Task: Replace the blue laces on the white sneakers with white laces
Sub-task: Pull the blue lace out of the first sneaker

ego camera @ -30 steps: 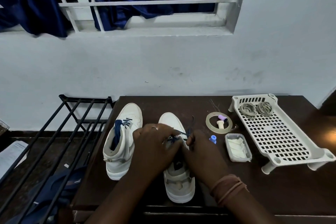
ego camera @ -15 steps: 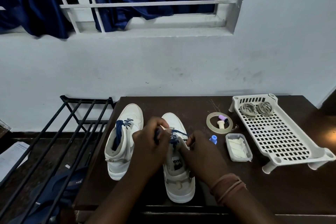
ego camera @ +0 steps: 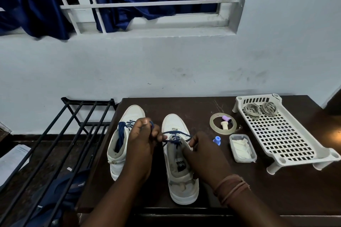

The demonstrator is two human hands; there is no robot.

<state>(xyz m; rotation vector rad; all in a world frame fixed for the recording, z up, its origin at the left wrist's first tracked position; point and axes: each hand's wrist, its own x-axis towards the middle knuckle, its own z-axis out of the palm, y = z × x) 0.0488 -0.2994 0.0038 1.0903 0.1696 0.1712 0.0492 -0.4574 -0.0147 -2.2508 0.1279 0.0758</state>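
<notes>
While the right sneaker [ego camera: 180, 155] stands toe-away on the bench [ego camera: 276, 186] | blue lace [ego camera: 175, 135] runs crosswise between hands | left hand [ego camera: 143, 145] pinches it, raised leftward | right hand [ego camera: 204, 156] grips the tongue side, nearer the eyelets | likely next: pull leftward

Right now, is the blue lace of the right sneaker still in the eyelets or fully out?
Partly in: the blue lace still crosses the right sneaker, while the left hand pulls one end.
</notes>
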